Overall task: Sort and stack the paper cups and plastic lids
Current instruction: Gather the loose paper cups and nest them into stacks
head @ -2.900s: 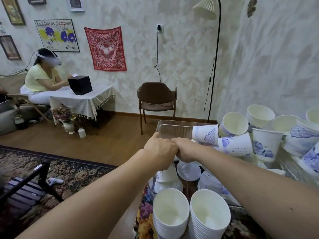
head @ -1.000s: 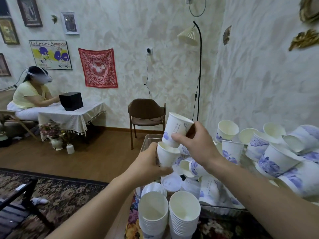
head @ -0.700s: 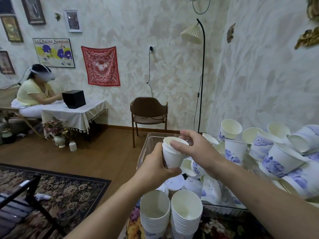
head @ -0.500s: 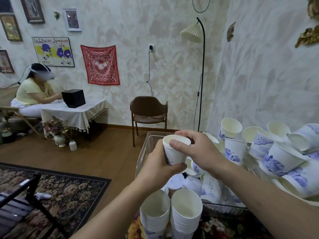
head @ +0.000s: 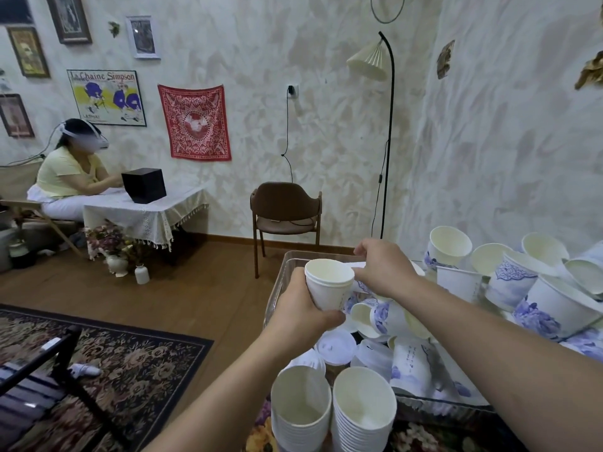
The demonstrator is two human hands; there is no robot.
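- Left hand (head: 301,316) wrapped around small nested cups (head: 329,287), held upright, mouth up, above near-left corner of clear bin (head: 277,288).
- Double rim visible at top of held cups; one seated in another, judged fully home or nearly so.
- Right hand (head: 381,269) just beside held rim, on its right, fingers curled down toward bin; whether anything is pinched cannot be told.
- Loose cups (head: 378,316) lying on sides directly beneath right hand, long axes roughly horizontal, mouths facing left.
- Flat lids (head: 336,346) lower in bin, below held cups.
- Larger printed cups (head: 551,305) heaped far right, well apart from both hands.
- Two finished stacks (head: 332,409) upright at near edge, side by side, straight below left forearm.
- Key relation: next small cup sits below and right of held stack; right hand nearer by far. Likely needs tipping from horizontal to upright before dropping into held mouth.
- Risk, judged: tumbled heap shifting when one cup is lifted out.
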